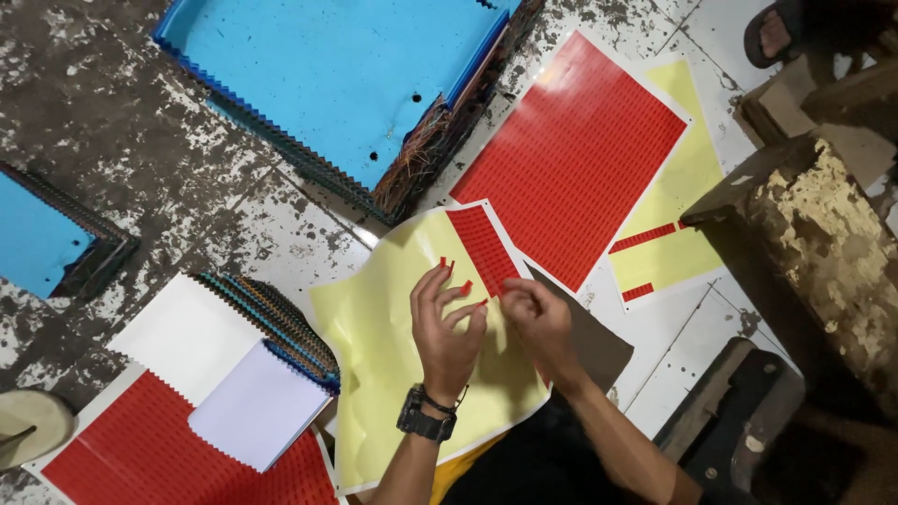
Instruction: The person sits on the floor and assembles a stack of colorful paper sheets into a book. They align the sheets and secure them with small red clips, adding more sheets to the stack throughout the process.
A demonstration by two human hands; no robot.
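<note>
The yellow backing sheet [393,346] lies on the floor [168,178] in front of the person, curling up at its far edge, with a small block of red stickers [483,248] left at its far right corner. Several tiny red stickers cling to the fingertips of the left hand [447,327], whose fingers are half spread and hooked over the sheet. The right hand [538,313] has thumb and forefinger pressed together at the near edge of the red block, apparently pinching one sticker, though the piece itself is too small to see.

The loose stickers could fold onto each other or drop if the fingers close. The unweighted sheet could also lift with the pull, tearing a sticker.

A fuller red sticker sheet [571,159] lies beyond.
</note>
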